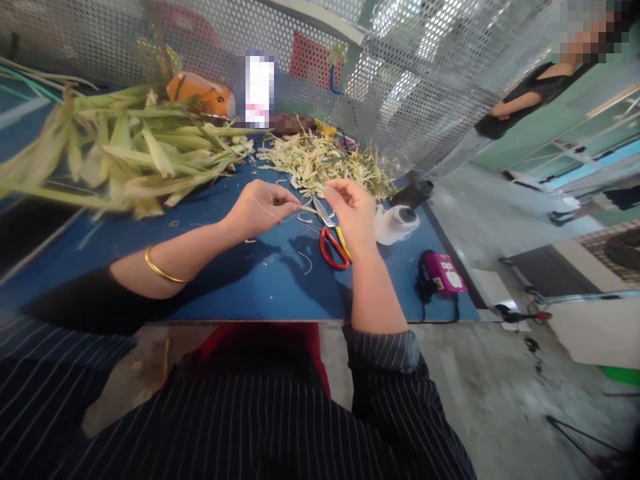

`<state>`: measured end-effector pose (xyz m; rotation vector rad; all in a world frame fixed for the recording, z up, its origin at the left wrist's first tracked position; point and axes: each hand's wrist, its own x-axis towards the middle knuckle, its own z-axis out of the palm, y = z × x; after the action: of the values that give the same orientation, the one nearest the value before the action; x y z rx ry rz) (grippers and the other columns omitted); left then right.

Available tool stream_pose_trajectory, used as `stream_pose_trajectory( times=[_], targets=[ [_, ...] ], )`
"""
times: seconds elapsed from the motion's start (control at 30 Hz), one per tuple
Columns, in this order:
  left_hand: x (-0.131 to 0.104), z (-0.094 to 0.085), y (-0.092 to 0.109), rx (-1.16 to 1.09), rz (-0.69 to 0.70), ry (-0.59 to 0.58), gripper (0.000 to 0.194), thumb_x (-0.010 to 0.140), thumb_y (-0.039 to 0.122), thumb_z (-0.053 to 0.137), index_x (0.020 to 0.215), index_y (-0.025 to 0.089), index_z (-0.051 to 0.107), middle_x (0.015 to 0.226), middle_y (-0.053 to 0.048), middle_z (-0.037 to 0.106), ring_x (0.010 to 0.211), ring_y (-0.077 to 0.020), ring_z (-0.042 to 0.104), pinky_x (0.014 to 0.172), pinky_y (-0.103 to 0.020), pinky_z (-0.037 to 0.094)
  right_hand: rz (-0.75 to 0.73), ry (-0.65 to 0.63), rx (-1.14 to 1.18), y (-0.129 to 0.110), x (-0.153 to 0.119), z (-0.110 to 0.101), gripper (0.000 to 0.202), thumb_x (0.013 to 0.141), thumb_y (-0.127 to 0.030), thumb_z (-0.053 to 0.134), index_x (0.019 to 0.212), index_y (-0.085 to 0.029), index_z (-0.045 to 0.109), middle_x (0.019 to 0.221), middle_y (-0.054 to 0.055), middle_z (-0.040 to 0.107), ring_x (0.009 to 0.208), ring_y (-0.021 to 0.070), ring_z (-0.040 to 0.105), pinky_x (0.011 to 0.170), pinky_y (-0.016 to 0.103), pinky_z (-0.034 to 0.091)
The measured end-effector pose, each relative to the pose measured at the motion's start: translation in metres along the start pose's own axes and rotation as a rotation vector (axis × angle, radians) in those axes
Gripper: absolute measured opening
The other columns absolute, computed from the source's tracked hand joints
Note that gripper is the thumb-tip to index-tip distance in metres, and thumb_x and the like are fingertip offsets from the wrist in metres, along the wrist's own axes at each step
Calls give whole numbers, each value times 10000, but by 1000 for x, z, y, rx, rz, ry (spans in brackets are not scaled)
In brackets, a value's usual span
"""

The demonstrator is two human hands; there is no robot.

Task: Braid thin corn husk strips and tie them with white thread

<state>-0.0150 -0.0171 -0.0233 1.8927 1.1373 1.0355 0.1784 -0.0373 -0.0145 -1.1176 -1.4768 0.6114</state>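
Note:
My left hand (263,208) is closed in a pinch on a thin pale strip (308,209), which looks like corn husk. A fine pale thread lies over the back of that hand. Facing it, my right hand (354,212) is closed with thumb and forefinger together; what it holds is too small to make out. Between and below the hands lie scissors (333,249) with one red and one yellow handle, blades pointing away from me and partly behind my right hand. Just beyond is a heap of shredded husk pieces (320,160).
Long green corn husks (135,150) are piled at the left of the blue table (250,280). A white bottle (395,225) and a purple box with black cord (445,273) stand at right. Behind are an orange object (200,95) and perforated metal mesh (400,67). A person (530,97) stands beyond.

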Motion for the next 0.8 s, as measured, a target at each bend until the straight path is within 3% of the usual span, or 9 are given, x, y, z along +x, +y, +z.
stream_pose_trajectory(
  times=[0.13,0.23,0.37,0.5,0.6,0.67,0.73,0.8],
  targets=[
    [-2,3,1,7,-7,-78,207,756,313,646,780,160,782,545,-11,641,475,-110,549,493,-221,417,203,-240,55,8,1,7,152,738,-324,739,716,-185,682,651,-30,591,621,92,470,620,254,375],
    [-2,3,2,-21,-69,-95,187,745,309,669,762,159,780,507,-8,619,450,-103,535,480,-223,413,284,-241,192,11,0,9,151,725,-288,732,675,-172,649,604,-47,534,576,69,421,585,237,341],
    [-1,2,6,-112,-176,-86,155,737,304,698,730,166,769,455,6,567,413,-88,482,439,-224,379,436,-230,493,14,0,11,177,718,-336,727,715,-186,633,695,-33,564,611,69,462,600,222,392],
    [-2,2,11,-216,-253,-60,91,703,254,736,659,174,736,448,6,560,405,-92,481,424,-237,358,489,-165,624,17,1,16,189,690,-342,741,734,-203,620,761,-24,582,632,76,462,610,223,437],
    [-2,3,13,-305,-316,-59,78,713,221,731,648,177,731,455,0,560,412,-99,495,434,-253,363,515,-83,657,25,5,16,181,716,-338,718,744,-204,599,747,-21,571,633,81,469,618,227,458],
    [-2,3,13,-375,-375,-52,98,733,214,722,642,179,729,486,-9,577,436,-106,522,447,-263,383,506,43,640,30,10,13,161,759,-331,676,751,-207,574,746,-16,556,627,85,474,614,233,457],
    [-1,4,13,-459,-444,-41,104,736,208,736,637,178,723,533,-15,603,466,-107,552,463,-264,409,416,268,535,31,14,8,131,792,-310,632,755,-215,550,734,-12,529,611,95,466,605,247,445],
    [0,3,15,-562,-515,-28,92,738,199,751,655,173,722,580,-16,625,497,-99,579,491,-252,449,182,509,353,25,12,3,102,810,-299,617,784,-229,548,745,-8,510,638,116,486,648,280,456]
  ],
)
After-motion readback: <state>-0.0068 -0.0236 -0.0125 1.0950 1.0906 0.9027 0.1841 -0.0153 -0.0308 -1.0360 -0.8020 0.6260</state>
